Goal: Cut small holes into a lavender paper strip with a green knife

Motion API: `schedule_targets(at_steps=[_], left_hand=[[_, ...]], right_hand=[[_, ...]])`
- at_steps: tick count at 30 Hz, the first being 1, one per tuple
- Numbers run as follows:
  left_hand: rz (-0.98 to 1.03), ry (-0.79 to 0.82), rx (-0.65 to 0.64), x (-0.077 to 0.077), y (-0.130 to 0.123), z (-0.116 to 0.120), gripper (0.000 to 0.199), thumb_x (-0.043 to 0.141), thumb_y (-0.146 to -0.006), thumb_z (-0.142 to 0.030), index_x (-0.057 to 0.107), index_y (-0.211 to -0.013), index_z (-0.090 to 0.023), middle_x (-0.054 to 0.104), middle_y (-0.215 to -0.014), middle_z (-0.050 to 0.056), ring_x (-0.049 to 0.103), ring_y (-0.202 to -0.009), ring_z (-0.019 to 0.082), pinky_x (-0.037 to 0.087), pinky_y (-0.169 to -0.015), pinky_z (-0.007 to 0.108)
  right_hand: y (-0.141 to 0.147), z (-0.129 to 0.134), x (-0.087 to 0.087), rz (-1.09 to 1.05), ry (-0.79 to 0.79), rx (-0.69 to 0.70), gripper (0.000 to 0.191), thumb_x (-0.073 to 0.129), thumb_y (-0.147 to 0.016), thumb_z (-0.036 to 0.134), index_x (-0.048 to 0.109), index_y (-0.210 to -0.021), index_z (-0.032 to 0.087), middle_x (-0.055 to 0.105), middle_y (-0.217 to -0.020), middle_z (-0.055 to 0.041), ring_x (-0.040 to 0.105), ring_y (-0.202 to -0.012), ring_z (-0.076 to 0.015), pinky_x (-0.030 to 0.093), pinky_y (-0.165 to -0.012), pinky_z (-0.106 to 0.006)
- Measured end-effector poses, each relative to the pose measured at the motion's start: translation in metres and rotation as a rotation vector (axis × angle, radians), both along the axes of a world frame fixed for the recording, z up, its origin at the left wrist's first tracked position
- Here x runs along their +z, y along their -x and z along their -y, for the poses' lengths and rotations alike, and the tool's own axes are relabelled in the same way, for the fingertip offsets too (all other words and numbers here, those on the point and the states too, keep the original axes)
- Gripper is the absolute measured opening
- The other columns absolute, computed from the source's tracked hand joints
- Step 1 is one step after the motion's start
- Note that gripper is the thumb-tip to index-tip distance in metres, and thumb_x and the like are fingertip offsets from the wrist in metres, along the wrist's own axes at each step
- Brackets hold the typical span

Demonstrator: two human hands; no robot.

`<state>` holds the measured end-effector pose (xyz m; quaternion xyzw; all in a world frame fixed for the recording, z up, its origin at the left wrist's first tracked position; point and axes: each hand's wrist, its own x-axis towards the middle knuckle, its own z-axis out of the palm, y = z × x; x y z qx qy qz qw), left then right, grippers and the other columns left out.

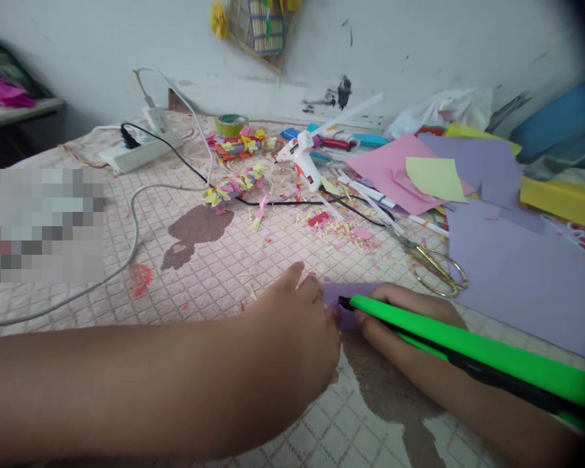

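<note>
A small purple paper piece [332,294] lies on the patterned tablecloth between my hands. My left hand [297,325] is closed at its left edge, fingers pressed on the paper. From the right, my right hand [414,312] is closed around a bright green tool with a black tip [468,335]; what kind of tool it is I cannot tell. Its tip touches or hovers just over the paper. Gold-handled scissors [436,270] rest behind my right hand, beside a large purple sheet [521,273].
A white glue gun [302,159] stands at the back among paper scraps [346,233]. Decorated paper strips [234,185], green tape [231,125] and a power strip [141,149] with cables lie to the left. Pink paper [390,169] is at the back right.
</note>
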<state>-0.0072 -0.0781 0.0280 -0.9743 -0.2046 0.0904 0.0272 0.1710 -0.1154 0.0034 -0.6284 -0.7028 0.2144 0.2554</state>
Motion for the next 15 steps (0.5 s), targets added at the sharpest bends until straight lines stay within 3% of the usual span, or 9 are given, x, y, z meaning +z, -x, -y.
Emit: schedule_targets(at_steps=[4,7,12,15], left_hand=[[0.035,-0.036,-0.018,-0.002,-0.002,0.018,0.044,0.056,-0.079,-0.051,0.07,-0.101,-0.016,0.069,-0.095,0.013,0.058,-0.086,0.028,0.036,-0.092,0.053],[0.114,-0.028,-0.033,-0.002,-0.002,0.026,0.043,0.051,-0.082,-0.054,0.071,-0.096,-0.017,0.069,-0.091,0.011,0.057,-0.085,0.027,0.037,-0.093,0.049],[0.211,0.048,-0.012,0.003,0.004,0.006,0.037,0.051,-0.086,-0.048,0.067,-0.102,-0.018,0.065,-0.099,0.011,0.055,-0.098,0.028,0.04,-0.092,0.048],[0.163,0.136,-0.001,0.008,0.009,-0.009,0.032,0.053,-0.086,-0.044,0.064,-0.109,-0.024,0.057,-0.122,0.013,0.046,-0.12,0.031,0.03,-0.101,0.055]], right_hand=[[-0.005,-0.002,0.003,-0.022,0.022,0.104,0.021,0.054,-0.083,0.03,0.056,-0.064,0.022,0.057,-0.056,0.0029,0.052,-0.051,-0.0122,0.04,-0.048,-0.025],[-0.007,-0.003,0.005,-0.054,0.069,0.151,0.019,0.053,-0.084,0.031,0.056,-0.067,0.022,0.059,-0.058,0.0022,0.055,-0.053,-0.0125,0.041,-0.048,-0.023],[-0.009,-0.007,0.007,-0.158,0.201,0.073,0.014,0.055,-0.081,0.027,0.061,-0.069,0.022,0.058,-0.055,0.0036,0.054,-0.043,-0.01,0.039,-0.037,-0.02],[-0.017,-0.013,0.007,-0.123,0.18,0.174,0.01,0.057,-0.079,0.026,0.065,-0.074,0.022,0.064,-0.063,0.0023,0.059,-0.052,-0.0116,0.043,-0.043,-0.02]])
